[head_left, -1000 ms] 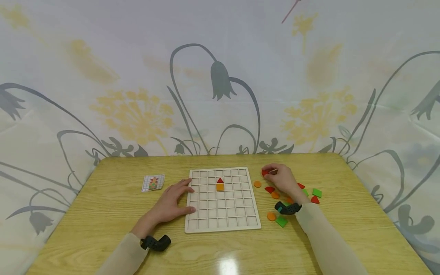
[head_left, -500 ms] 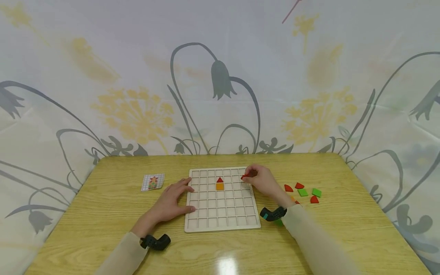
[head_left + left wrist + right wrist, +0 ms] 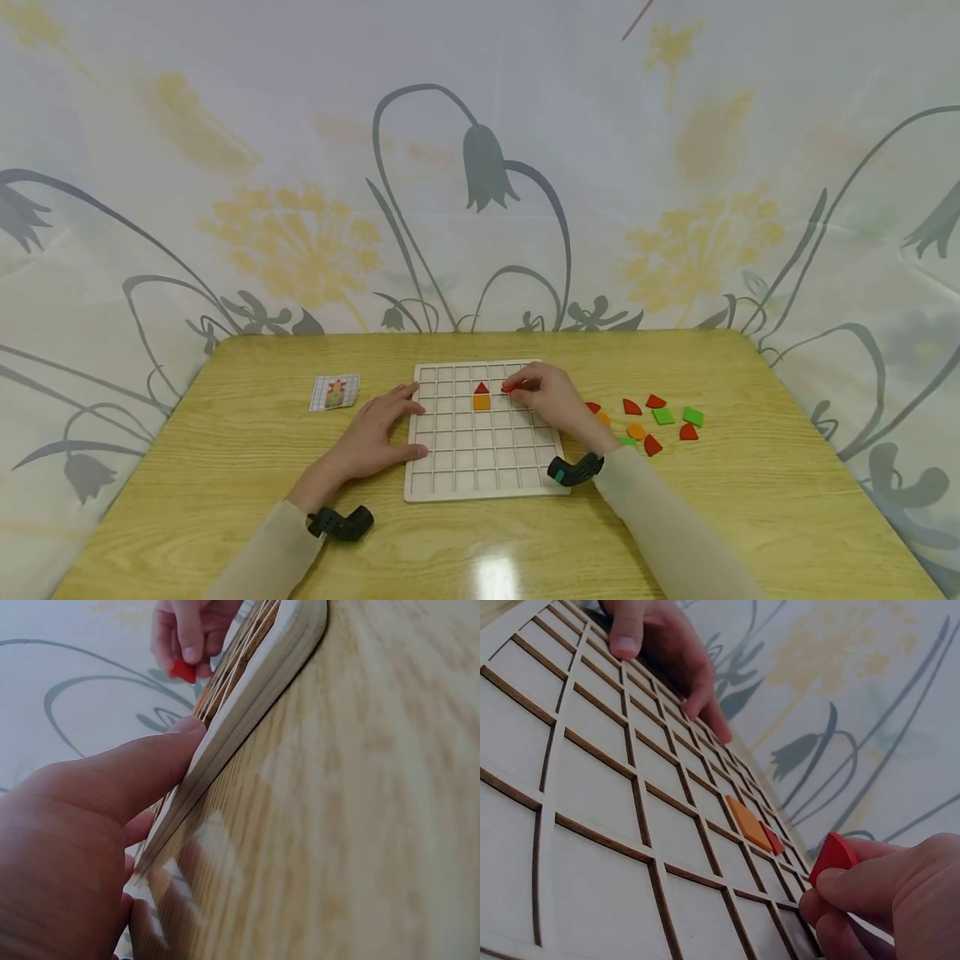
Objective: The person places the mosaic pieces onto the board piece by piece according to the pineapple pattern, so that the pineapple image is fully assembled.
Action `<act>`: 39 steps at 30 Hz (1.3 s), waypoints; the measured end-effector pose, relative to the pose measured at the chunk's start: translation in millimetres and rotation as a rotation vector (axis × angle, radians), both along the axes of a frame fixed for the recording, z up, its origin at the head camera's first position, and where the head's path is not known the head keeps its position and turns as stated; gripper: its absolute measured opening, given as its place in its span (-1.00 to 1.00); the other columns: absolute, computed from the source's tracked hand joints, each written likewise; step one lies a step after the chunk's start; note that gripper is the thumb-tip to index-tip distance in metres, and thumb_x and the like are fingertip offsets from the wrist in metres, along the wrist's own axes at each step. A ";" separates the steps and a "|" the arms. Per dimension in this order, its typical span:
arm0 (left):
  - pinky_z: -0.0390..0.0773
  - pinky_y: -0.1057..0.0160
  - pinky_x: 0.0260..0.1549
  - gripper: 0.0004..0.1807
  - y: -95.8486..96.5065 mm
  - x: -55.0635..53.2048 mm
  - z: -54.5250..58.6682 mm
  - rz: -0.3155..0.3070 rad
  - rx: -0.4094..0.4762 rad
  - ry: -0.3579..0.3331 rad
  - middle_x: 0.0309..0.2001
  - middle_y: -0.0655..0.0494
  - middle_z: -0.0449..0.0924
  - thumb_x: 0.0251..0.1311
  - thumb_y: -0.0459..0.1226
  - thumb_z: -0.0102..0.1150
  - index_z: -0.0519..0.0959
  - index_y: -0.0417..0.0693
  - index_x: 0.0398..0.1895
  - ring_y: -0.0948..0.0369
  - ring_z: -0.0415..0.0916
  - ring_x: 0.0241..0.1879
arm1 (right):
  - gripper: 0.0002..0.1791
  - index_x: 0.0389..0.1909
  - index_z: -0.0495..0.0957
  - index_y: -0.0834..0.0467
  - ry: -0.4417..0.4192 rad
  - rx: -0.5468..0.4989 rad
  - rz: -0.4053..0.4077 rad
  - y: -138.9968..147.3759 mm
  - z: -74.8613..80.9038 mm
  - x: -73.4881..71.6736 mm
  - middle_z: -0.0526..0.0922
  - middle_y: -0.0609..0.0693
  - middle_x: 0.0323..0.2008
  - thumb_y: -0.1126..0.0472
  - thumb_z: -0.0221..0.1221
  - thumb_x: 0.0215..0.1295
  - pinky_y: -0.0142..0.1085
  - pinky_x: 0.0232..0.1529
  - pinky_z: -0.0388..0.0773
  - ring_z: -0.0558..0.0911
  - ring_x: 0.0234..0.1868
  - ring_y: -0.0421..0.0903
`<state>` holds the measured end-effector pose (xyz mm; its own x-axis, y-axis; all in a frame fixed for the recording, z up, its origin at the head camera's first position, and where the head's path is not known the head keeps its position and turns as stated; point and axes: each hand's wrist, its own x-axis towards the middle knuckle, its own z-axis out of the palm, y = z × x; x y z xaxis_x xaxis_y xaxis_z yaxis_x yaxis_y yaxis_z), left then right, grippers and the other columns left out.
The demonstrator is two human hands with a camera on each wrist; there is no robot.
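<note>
A pale gridded board (image 3: 465, 482) lies on the wooden table. In its upper middle, an orange square tile (image 3: 482, 403) sits directly below a red triangle tile (image 3: 482, 388), each in its own cell. My left hand (image 3: 371, 442) rests at the board's left edge, fingers spread over the rim and thumb lower down against it. Over the board's upper right part, my right hand (image 3: 553, 400) pinches a small red tile (image 3: 834, 855) between thumb and fingers. The right wrist view shows this tile tilted, close to the grid and near the red triangle.
Right of the board lie loose tiles: several red quarter-circles (image 3: 653, 446), orange discs (image 3: 636, 431) and green squares (image 3: 693, 417). My right forearm covers part of that area. A small picture card (image 3: 334, 392) lies left of the board. A patterned curtain (image 3: 480, 275) hangs behind the table.
My right hand has carried the red tile leftward from the loose tiles onto the board, beside the red triangle. My left hand has stayed at the board's edge.
</note>
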<state>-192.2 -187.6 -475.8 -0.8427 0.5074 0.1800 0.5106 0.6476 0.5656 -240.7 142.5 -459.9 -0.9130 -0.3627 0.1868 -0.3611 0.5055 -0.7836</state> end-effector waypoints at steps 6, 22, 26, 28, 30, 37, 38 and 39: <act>-0.04 -0.29 0.37 -0.40 0.3 -0.4 0.1 0.001 -0.001 -0.002 0.52 -0.03 0.13 0.14 0.07 0.38 0.53 -0.01 0.17 -0.06 -0.04 0.52 | -0.86 -0.22 0.79 0.07 0.065 0.044 0.036 -3.1 -2.1 0.6 0.66 -0.08 -0.15 0.24 0.40 0.19 -0.17 -0.07 0.59 0.63 -0.10 -0.06; -0.05 -0.31 0.37 -0.41 0.6 0.3 1.7 -0.001 0.000 -0.006 0.52 -0.07 0.14 0.15 0.06 0.36 0.53 -0.04 0.17 -0.11 -0.02 0.50 | -0.86 -0.16 0.77 0.06 0.028 0.139 0.063 -14.8 -6.0 2.9 0.67 -0.07 -0.06 0.27 0.30 0.31 -0.15 0.00 0.60 0.64 0.00 -0.03; -0.05 -0.30 0.37 -0.40 0.1 1.3 2.3 0.002 -0.003 -0.010 0.52 -0.06 0.13 0.14 0.07 0.36 0.53 -0.03 0.17 -0.10 -0.02 0.51 | -0.85 -0.17 0.78 0.05 0.018 0.135 0.049 -16.7 -5.3 3.2 0.68 -0.07 -0.07 0.28 0.32 0.29 -0.13 0.01 0.59 0.64 0.00 -0.02; -0.04 -0.30 0.37 -0.40 -0.1 1.5 2.4 0.003 -0.004 -0.009 0.52 -0.05 0.14 0.14 0.07 0.36 0.53 -0.02 0.17 -0.10 -0.02 0.51 | -0.85 -0.17 0.78 0.05 -0.004 0.131 0.046 -16.9 -4.8 3.1 0.67 -0.07 -0.05 0.28 0.32 0.29 -0.13 0.02 0.59 0.63 0.01 -0.02; -0.05 -0.29 0.37 -0.40 -0.3 1.3 2.4 0.005 -0.007 -0.013 0.52 -0.04 0.13 0.14 0.08 0.36 0.53 -0.01 0.17 -0.09 -0.03 0.51 | -0.85 -0.16 0.78 0.06 -0.022 0.128 0.045 -16.8 -4.8 2.7 0.67 -0.07 -0.04 0.28 0.31 0.30 -0.13 0.02 0.58 0.62 0.01 -0.02; -0.06 -0.28 0.38 -0.40 0.3 0.5 2.8 0.004 -0.006 -0.020 0.52 -0.03 0.12 0.14 0.07 0.36 0.53 -0.01 0.17 -0.08 -0.04 0.52 | -0.83 -0.13 0.77 0.10 -0.032 0.119 0.051 -14.7 -5.7 2.2 0.66 -0.05 -0.02 0.30 0.29 0.32 -0.14 0.00 0.59 0.63 0.01 -0.01; -0.06 -0.28 0.38 -0.40 0.4 0.6 3.0 0.003 -0.004 -0.021 0.52 -0.03 0.12 0.14 0.07 0.37 0.53 -0.01 0.17 -0.08 -0.04 0.52 | -0.83 -0.13 0.77 0.09 -0.024 0.119 0.056 -14.0 -5.5 2.5 0.66 -0.04 -0.02 0.31 0.29 0.32 -0.15 -0.01 0.59 0.63 0.00 -0.01; -0.06 -0.28 0.38 -0.40 0.7 0.5 2.9 0.002 -0.004 -0.021 0.52 -0.03 0.12 0.14 0.08 0.36 0.53 -0.01 0.18 -0.08 -0.04 0.51 | -0.82 -0.13 0.77 0.09 -0.013 0.118 0.060 -13.1 -5.3 2.8 0.66 -0.04 -0.03 0.32 0.28 0.32 -0.16 -0.03 0.59 0.63 -0.01 -0.01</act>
